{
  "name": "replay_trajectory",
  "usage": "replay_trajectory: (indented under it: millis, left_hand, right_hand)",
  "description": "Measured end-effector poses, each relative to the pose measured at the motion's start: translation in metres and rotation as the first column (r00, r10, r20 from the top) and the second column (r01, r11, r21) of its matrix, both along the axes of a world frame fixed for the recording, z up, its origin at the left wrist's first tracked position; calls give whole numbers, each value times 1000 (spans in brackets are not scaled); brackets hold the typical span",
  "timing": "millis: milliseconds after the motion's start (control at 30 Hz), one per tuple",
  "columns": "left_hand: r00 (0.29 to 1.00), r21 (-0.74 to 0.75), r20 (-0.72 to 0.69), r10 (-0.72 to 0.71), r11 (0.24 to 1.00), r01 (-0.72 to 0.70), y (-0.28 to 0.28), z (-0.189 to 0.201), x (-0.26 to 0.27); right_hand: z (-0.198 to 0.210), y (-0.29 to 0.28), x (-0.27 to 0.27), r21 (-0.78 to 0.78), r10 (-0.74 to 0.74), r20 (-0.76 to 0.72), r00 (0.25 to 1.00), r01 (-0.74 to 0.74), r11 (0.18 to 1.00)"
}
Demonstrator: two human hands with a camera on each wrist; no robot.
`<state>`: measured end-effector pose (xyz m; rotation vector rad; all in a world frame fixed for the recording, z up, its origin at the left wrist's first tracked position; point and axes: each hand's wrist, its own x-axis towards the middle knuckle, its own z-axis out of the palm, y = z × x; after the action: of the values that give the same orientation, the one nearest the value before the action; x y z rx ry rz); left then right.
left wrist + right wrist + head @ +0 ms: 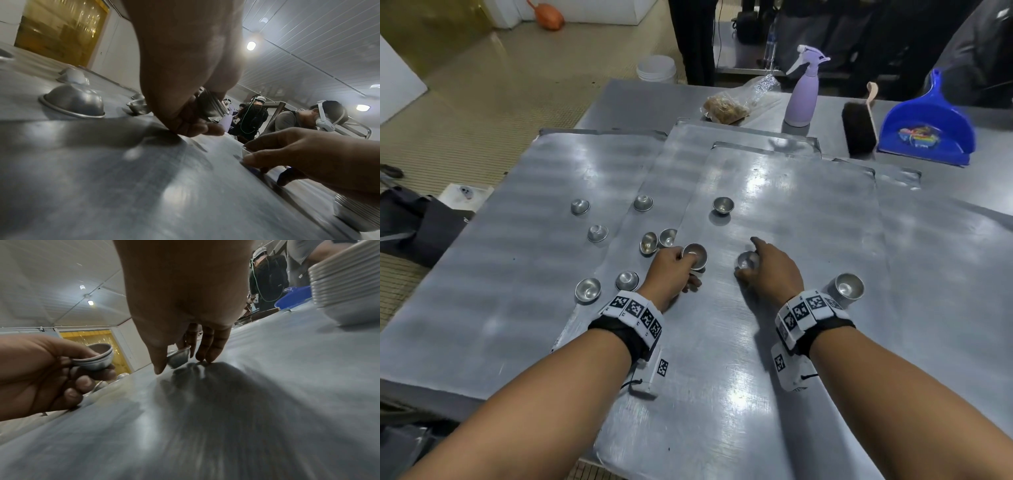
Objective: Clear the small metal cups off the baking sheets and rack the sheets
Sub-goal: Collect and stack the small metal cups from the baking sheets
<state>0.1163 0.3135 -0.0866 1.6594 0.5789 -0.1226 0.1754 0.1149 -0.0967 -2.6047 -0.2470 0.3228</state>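
Several overlapping baking sheets cover the table; the top sheet (774, 342) lies under both hands and another sheet (517, 274) lies to the left. My left hand (674, 270) grips a small nested stack of metal cups (694, 255), also seen in the left wrist view (211, 105) and the right wrist view (96, 360). My right hand (767, 270) pinches a single cup (747, 260) that sits on the top sheet (177, 356). Loose cups lie around, such as one upright (723, 205) and one upside down (587, 289). A taller stack of cups (846, 287) stands beside my right wrist.
At the table's far side are a lilac spray bottle (803, 96), a black brush (858, 126), a blue dustpan (928, 126) and a plastic bag (726, 108). People stand beyond the table. White buckets (656, 68) sit on the floor.
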Motion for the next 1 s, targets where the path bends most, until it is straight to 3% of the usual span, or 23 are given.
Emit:
replay_trajectory:
  millis: [100, 300, 500, 733, 867, 1000]
  left_hand:
    - [1000, 21, 8, 15, 1000, -15, 1, 1, -2]
    - [997, 30, 15, 75, 997, -75, 5, 1, -4]
    - [994, -80, 21, 108, 991, -106, 7, 2, -2]
    - [996, -207, 5, 91, 974, -88, 11, 15, -5]
    - [999, -168, 11, 48, 985, -45, 20, 7, -4]
    - [991, -107, -39, 126, 986, -130, 35, -1, 5]
  right_hand:
    - [-1, 1, -16, 20, 26, 8, 1000, -27, 999]
    - [9, 16, -42, 266, 24, 38, 999, -33, 963]
    - [26, 48, -48, 390, 28, 118, 993, -72, 918]
    - [31, 73, -42, 367, 32, 126, 992, -77, 927]
    - [24, 81, -36, 333, 76, 81, 994, -99, 938]
    - [11, 79, -27, 278, 133, 21, 991, -134, 951]
